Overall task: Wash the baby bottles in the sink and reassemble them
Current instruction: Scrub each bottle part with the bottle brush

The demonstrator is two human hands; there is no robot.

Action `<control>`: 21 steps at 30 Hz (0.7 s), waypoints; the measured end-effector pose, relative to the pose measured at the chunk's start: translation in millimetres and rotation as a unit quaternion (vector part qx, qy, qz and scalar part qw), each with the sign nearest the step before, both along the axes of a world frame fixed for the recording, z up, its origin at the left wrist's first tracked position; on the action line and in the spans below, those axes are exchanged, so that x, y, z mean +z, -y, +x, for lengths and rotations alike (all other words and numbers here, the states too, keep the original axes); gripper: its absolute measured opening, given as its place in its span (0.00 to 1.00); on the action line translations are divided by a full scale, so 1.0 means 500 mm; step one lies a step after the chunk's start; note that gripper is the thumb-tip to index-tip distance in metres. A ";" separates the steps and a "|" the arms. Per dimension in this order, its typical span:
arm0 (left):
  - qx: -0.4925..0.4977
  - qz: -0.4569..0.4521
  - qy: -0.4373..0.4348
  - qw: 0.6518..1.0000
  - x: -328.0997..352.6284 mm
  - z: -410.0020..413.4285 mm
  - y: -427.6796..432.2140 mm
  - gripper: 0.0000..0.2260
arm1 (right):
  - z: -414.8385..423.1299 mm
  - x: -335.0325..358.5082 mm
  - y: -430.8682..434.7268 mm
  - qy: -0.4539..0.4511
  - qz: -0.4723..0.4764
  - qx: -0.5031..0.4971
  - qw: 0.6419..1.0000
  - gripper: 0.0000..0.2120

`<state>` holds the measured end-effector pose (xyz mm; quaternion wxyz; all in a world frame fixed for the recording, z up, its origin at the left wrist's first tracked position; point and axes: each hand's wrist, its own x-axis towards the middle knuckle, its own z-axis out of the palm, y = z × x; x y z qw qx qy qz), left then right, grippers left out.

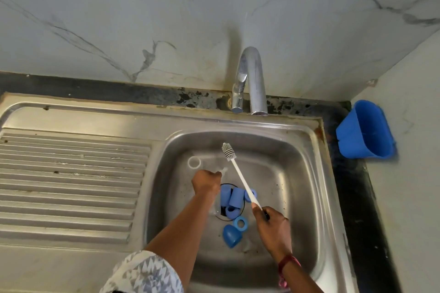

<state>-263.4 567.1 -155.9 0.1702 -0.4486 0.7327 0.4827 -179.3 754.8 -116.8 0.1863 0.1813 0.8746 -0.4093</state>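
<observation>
Steel sink under a marble wall: the left hand curls its fingers round a blurred clear bottle low in the basin. The right hand clamps the white brush by its handle, and blue bottle parts crowd the drain.

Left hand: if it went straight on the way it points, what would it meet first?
Likely the brush head, held up by the right hand; if the left hand, gripping a clear bottle, passes under it, the sink's back wall. Depth is unclear.
</observation>
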 end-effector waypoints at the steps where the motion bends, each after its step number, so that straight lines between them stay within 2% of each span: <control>1: -0.011 -0.003 0.002 1.000 0.000 -0.007 0.000 0.12 | -0.001 0.000 -0.001 0.001 0.000 -0.002 1.000 0.22; 8: -0.045 0.025 -0.003 0.999 -0.016 -0.015 0.003 0.09 | -0.008 -0.003 -0.003 0.007 -0.006 -0.010 1.000 0.22; 12: -0.093 -0.022 -0.021 0.995 -0.002 0.021 0.007 0.05 | -0.007 0.002 0.002 0.009 -0.007 -0.008 1.000 0.23; 16: -0.161 -0.075 -0.008 0.984 0.015 0.086 0.000 0.11 | 0.000 0.013 0.011 0.006 0.008 -0.002 1.000 0.25; 21: -0.180 0.010 -0.003 0.984 -0.013 0.170 -0.029 0.07 | 0.014 0.018 0.016 0.008 0.027 -0.001 1.000 0.25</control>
